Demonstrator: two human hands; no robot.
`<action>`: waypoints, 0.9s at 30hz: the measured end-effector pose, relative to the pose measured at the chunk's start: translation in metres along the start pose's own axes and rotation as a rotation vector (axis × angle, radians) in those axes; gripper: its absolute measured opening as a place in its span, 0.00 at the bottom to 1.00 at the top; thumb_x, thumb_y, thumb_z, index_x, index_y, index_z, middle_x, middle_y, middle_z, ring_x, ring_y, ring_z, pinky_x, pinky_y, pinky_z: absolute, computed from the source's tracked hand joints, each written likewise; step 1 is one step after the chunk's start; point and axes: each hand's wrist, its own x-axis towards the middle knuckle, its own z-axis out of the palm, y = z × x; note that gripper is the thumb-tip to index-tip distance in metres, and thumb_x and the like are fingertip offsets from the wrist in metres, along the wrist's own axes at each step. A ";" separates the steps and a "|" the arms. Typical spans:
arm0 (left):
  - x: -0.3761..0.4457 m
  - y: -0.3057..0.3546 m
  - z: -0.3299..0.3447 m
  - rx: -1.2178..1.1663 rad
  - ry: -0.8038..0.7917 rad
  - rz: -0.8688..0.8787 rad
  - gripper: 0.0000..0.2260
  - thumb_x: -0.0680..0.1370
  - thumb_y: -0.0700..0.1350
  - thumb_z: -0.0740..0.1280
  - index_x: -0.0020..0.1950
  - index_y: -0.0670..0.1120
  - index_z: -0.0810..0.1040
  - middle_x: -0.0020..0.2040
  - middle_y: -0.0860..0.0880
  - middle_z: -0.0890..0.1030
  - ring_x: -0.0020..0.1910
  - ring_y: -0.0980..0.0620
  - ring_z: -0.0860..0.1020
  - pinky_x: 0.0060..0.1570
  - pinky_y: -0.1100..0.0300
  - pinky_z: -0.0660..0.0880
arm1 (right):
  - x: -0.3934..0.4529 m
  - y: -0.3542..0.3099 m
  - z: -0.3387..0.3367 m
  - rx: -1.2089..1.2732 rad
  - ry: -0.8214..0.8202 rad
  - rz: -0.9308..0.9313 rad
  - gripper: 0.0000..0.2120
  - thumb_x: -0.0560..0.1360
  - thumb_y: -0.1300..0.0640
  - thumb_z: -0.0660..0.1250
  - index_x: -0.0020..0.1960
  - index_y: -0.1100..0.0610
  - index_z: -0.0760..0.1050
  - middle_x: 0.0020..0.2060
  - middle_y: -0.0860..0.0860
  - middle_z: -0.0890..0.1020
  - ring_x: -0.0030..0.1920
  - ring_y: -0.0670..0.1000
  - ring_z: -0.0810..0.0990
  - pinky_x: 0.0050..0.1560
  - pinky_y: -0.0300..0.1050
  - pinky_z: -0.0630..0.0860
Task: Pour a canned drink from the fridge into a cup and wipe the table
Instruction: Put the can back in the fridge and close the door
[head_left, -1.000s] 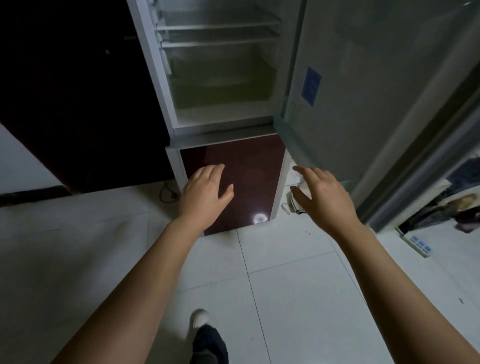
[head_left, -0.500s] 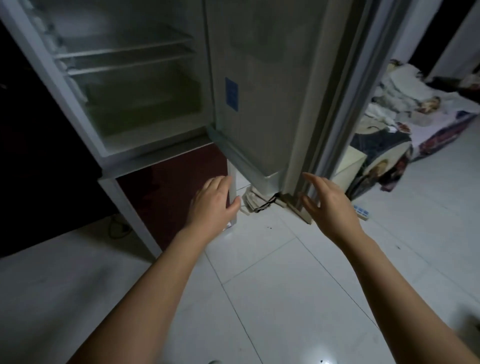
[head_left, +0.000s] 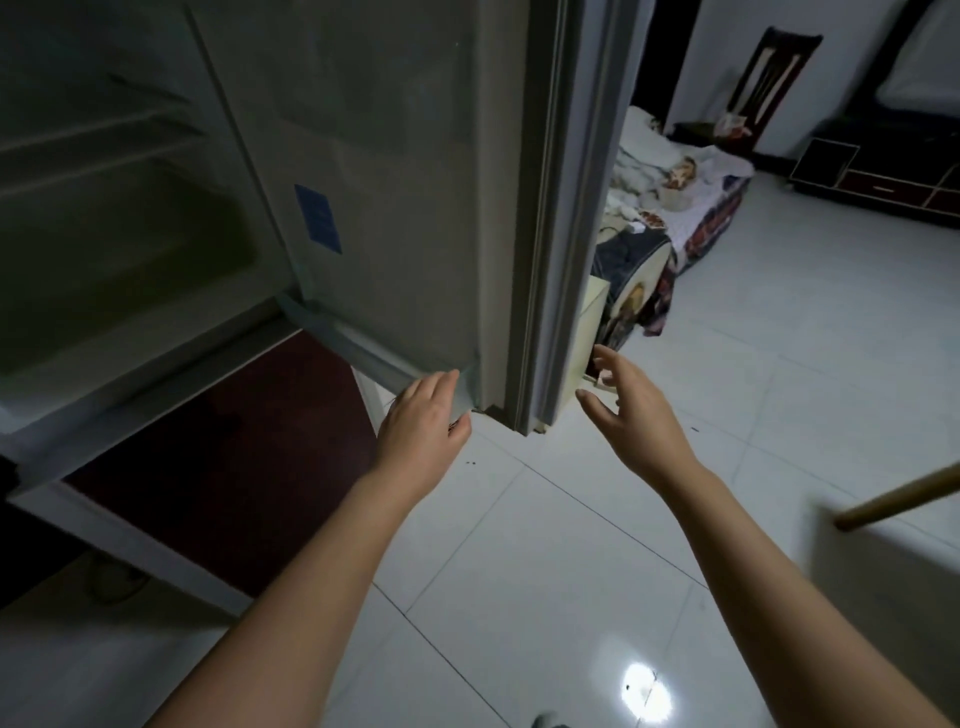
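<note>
Both hands, left hand (head_left: 423, 415) and right hand (head_left: 631, 410), spread empty before the open fridge (head_left: 363, 156); its dim shelves (head_left: 104, 156) look bare.

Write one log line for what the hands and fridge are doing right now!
left hand: open, by fridge door bottom | right hand: open, holding nothing | fridge: open | can: unseen

Single head view – looks forward-down, close on open fridge door (head_left: 395, 156), tiled floor (head_left: 571, 597) below.
</note>
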 end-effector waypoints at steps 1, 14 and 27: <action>0.004 0.000 0.004 -0.003 -0.011 -0.003 0.25 0.80 0.47 0.59 0.74 0.42 0.58 0.73 0.45 0.64 0.72 0.49 0.60 0.70 0.57 0.57 | 0.005 0.002 0.000 0.013 -0.009 0.009 0.28 0.77 0.51 0.62 0.73 0.54 0.56 0.69 0.53 0.68 0.67 0.52 0.68 0.65 0.51 0.69; 0.026 0.006 0.038 0.078 0.056 -0.269 0.24 0.78 0.45 0.60 0.73 0.42 0.60 0.73 0.46 0.64 0.74 0.49 0.58 0.72 0.56 0.51 | 0.093 0.014 -0.016 0.336 -0.145 -0.247 0.25 0.78 0.63 0.57 0.73 0.49 0.57 0.63 0.44 0.70 0.62 0.41 0.68 0.61 0.38 0.68; 0.003 0.008 0.047 0.064 0.161 -0.495 0.25 0.78 0.44 0.59 0.74 0.50 0.57 0.77 0.47 0.52 0.76 0.49 0.49 0.72 0.56 0.53 | 0.117 0.011 -0.009 0.541 -0.115 -0.477 0.15 0.79 0.54 0.53 0.62 0.59 0.70 0.48 0.36 0.74 0.50 0.34 0.73 0.49 0.27 0.67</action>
